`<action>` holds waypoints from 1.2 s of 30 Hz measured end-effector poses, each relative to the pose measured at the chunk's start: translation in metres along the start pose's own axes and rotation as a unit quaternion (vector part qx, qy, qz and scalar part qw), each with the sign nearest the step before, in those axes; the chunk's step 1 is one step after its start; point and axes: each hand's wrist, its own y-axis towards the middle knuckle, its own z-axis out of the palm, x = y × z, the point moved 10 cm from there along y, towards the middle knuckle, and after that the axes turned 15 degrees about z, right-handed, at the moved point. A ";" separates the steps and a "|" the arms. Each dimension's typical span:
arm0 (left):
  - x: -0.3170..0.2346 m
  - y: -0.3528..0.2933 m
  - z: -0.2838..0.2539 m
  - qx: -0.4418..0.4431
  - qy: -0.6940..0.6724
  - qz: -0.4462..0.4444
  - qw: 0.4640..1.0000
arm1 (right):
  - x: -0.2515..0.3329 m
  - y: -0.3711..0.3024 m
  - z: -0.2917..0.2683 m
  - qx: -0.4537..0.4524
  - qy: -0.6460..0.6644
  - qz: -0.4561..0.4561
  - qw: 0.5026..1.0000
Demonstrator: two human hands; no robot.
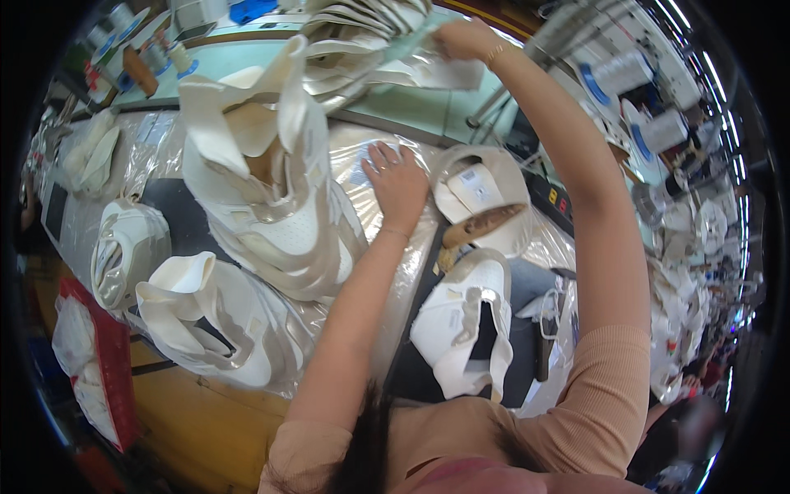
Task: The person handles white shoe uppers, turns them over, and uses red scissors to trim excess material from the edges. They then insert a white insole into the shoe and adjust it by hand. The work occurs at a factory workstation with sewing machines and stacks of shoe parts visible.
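Observation:
My left hand (397,183) lies flat with spread fingers on the clear plastic covering the table, holding nothing. To its left rises a tall stack of white and beige shoe uppers (271,189). My right arm stretches far forward, and my right hand (467,39) is closed at the end of a stack of pale shoe pieces (354,49). A shiny, translucent strip (428,70) lies just under its fingers. Whatever those fingers grip is too unclear to name. Right of my left hand sits a beige round piece (481,193) with a label inside.
More shoe uppers stand near me, one group (214,321) at left and one upper (469,325) on a dark mat. Scissors (545,329) lie beside it. A red bin (103,362) is at far left. Thread cones (621,74) stand at right.

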 end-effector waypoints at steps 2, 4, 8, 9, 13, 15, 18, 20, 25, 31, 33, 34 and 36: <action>0.001 -0.002 0.005 0.000 -0.022 -0.001 1.000 | 0.000 -0.012 -0.042 -0.030 0.049 -0.033 0.998; 0.005 -0.002 0.002 -0.028 -0.048 -0.004 0.998 | -0.010 -0.033 -0.085 -0.072 0.158 -0.034 0.984; 0.026 -0.001 0.003 0.005 -0.241 -0.076 0.968 | -0.038 -0.114 -0.180 -0.195 0.337 -0.073 0.918; 0.032 0.002 -0.011 -0.044 -0.335 -0.091 0.937 | -0.053 -0.129 -0.184 -0.115 0.437 -0.029 0.892; 0.024 -0.001 -0.089 -0.137 -0.591 -0.107 0.787 | -0.064 -0.227 -0.221 -0.123 0.595 -0.054 0.792; 0.005 -0.011 -0.157 -0.221 -0.738 -0.036 0.636 | -0.057 -0.271 -0.216 -0.100 0.628 -0.075 0.768; -0.032 -0.030 -0.259 -0.256 -0.737 0.132 0.611 | -0.049 -0.314 -0.195 -0.086 0.649 -0.037 0.755; -0.066 -0.051 -0.272 -0.169 -0.715 0.094 0.672 | -0.039 -0.333 -0.172 -0.012 0.662 -0.009 0.749; -0.089 -0.086 -0.276 -0.090 -0.732 -0.015 0.675 | -0.014 -0.373 -0.143 0.071 0.697 -0.032 0.713; -0.078 -0.100 -0.328 -0.254 -0.701 0.081 0.661 | -0.020 -0.406 -0.148 -0.002 0.683 -0.171 0.710; -0.043 -0.104 -0.340 -0.329 -0.707 0.015 0.626 | -0.052 -0.437 -0.163 -0.258 0.556 -0.112 0.782; -0.024 -0.111 -0.340 -0.366 -0.708 -0.050 0.602 | -0.061 -0.444 -0.149 -0.228 0.595 -0.073 0.767; -0.005 -0.120 -0.339 -0.350 -0.744 -0.111 0.559 | -0.048 -0.469 -0.118 -0.126 0.607 -0.078 0.781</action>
